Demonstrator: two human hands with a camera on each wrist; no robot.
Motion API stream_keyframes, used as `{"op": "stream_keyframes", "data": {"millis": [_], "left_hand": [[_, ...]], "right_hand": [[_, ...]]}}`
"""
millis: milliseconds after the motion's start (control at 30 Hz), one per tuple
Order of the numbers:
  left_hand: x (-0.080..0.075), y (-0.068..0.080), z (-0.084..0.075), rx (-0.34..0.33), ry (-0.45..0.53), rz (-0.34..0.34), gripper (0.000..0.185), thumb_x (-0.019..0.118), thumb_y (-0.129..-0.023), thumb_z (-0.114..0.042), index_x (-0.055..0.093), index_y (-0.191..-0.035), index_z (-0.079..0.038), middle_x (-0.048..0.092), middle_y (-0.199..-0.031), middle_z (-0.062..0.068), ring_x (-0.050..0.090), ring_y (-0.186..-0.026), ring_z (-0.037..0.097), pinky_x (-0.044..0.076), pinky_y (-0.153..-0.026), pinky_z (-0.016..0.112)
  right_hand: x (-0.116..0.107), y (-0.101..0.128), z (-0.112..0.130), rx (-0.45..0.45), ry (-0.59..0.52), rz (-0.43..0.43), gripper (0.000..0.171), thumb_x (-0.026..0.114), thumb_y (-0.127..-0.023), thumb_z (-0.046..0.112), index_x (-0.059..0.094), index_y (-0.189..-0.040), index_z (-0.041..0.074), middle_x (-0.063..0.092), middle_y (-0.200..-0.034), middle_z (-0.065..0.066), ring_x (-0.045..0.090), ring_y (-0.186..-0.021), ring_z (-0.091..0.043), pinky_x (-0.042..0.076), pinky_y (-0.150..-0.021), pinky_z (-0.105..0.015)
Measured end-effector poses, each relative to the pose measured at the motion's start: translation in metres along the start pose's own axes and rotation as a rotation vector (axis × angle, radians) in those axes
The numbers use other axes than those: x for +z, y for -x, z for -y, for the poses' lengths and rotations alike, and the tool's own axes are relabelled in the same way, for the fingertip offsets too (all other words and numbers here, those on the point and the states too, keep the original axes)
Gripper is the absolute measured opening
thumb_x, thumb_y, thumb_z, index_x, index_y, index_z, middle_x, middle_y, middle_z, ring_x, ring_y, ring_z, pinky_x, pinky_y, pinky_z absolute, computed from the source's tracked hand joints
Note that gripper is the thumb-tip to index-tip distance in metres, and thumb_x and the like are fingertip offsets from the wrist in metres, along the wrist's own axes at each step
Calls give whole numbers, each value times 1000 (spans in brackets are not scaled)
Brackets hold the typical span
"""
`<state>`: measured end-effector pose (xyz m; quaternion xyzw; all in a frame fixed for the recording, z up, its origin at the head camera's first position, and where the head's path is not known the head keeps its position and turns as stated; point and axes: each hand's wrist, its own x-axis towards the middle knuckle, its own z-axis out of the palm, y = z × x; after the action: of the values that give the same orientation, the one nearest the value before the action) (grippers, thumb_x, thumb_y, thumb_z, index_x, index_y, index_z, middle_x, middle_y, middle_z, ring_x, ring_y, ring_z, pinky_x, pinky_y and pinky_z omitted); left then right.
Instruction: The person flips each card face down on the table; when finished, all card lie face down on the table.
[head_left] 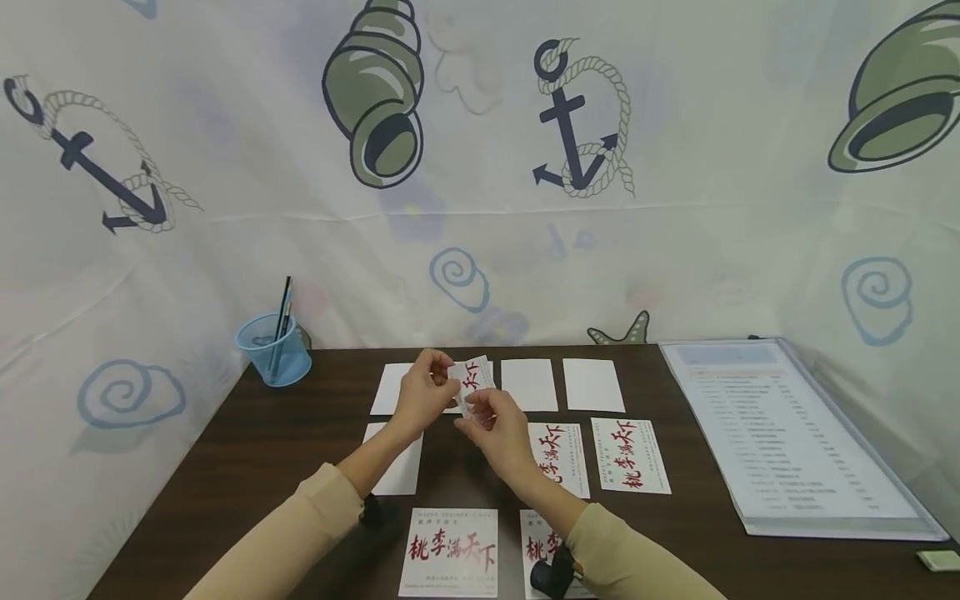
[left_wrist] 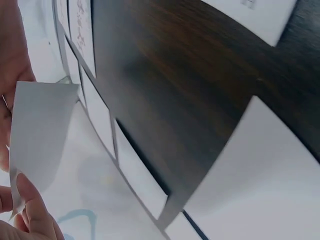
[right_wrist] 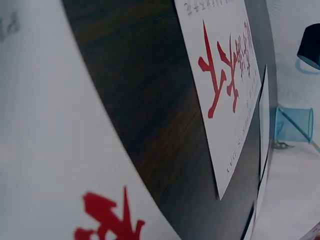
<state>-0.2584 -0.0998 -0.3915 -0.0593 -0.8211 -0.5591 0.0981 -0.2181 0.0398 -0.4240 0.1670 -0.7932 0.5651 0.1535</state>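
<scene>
Here, small white card stack — red calligraphy, fanned; left hand, right hand, both grips pinching it

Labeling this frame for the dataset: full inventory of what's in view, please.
Held cards: small stack, white with red characters, above table centre, gripped by both hands.
Printed cards: four flat, white with red script, centre and near edge.
Blank cards: five at least partly visible, white, back row and left.
Pen cup: one, blue mesh, back left, holding dark pens.
Sheet: one, pale printed page, right.
Table: dark brown wood.
Left hand: pinches the stack.
Right hand: pinches its lower edge.
</scene>
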Motion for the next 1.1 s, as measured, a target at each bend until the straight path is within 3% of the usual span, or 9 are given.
{"op": "stream_keyframes", "data": {"millis": [167, 333, 533, 667, 800, 933, 1100], "left_hand": [[3, 0, -7, 25, 24, 3, 27, 56, -77, 3, 50, -103, 0, 53, -94, 15, 59, -70, 10, 56, -58, 28], [3, 1, -7, 38, 71, 17, 36, 68, -83, -7, 50, -112, 1, 55, -104, 18, 63, -81, 17, 56, -62, 26], [-3, 6, 6, 75, -71, -77, 48, 76, -78, -9, 54, -120, -2, 59, -107, 16, 63, -93, 29, 54, -72, 33], [-9, 14, 21, 89, -148, -116, 52, 76, -77, -8, 53, -123, -2, 59, -107, 19, 63, -89, 31, 53, -72, 37], [-12, 22, 32, 50, -92, -77, 53, 74, -77, -6, 55, -126, -2, 62, -103, 19, 64, -79, 20, 53, -62, 26], [-13, 28, 36, -29, -52, -22, 52, 73, -78, -2, 57, -127, -3, 62, -102, 20, 63, -76, 16, 53, -59, 22], [-18, 39, 38, -141, -102, 60, 53, 73, -76, 2, 57, -126, 2, 62, -100, 18, 65, -79, 17, 55, -60, 24]], "right_hand": [[2, -1, 0, -54, 38, -44, 26, 72, -77, -1, 63, -101, 4, 60, -88, -6, 58, -76, -16, 51, -66, -22], [0, -3, -2, -69, 40, -115, 22, 69, -79, -4, 66, -100, 5, 61, -84, -6, 58, -72, -15, 50, -63, -21], [-5, -6, -6, 26, -50, -177, 24, 67, -81, -6, 64, -103, 3, 62, -84, -7, 56, -74, -12, 47, -65, -18], [-10, -8, -8, 98, -152, -203, 27, 66, -81, -6, 64, -106, 2, 61, -84, -12, 55, -74, -14, 45, -66, -17], [-14, -8, -11, 157, -191, -198, 29, 66, -81, -6, 63, -109, 1, 60, -84, -13, 54, -74, -14, 43, -64, -16], [-18, -7, -15, 229, -122, -157, 30, 67, -79, -6, 64, -108, 3, 61, -78, -11, 51, -66, -10, 42, -57, -15], [-23, -1, -21, 303, -36, 24, 30, 68, -78, -3, 61, -107, -3, 61, -73, -9, 53, -58, -8, 49, -52, -19]]}}
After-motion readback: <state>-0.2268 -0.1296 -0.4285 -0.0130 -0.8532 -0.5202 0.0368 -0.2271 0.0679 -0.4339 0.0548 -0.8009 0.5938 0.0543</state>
